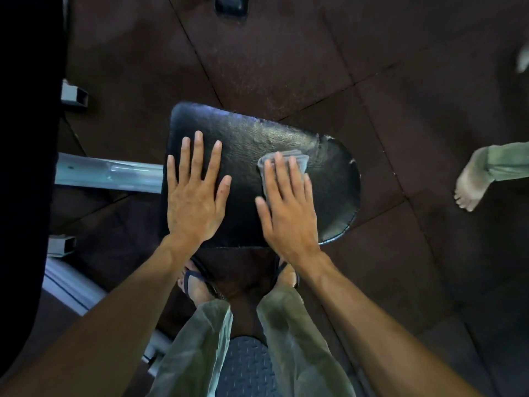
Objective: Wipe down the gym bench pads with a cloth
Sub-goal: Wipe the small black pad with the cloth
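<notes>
A black, worn bench seat pad (pixel 246 138) fills the middle of the head view, with cracked edges on its right side. My left hand (pixel 194 193) lies flat on the pad's left half, fingers straight and spread. My right hand (pixel 286 202) presses a folded grey cloth (pixel 297 159) flat against the pad's right half with straight fingers. Only the far edge of the cloth shows beyond my fingertips.
The long black back pad (pixel 25 167) runs down the left edge, joined by a pale metal frame bar (pixel 108 173). Dark rubber floor tiles (pixel 286 53) surround the bench. Another person's bare foot (pixel 472 184) stands at the right. My sandalled feet (pixel 197 285) are just below the pad.
</notes>
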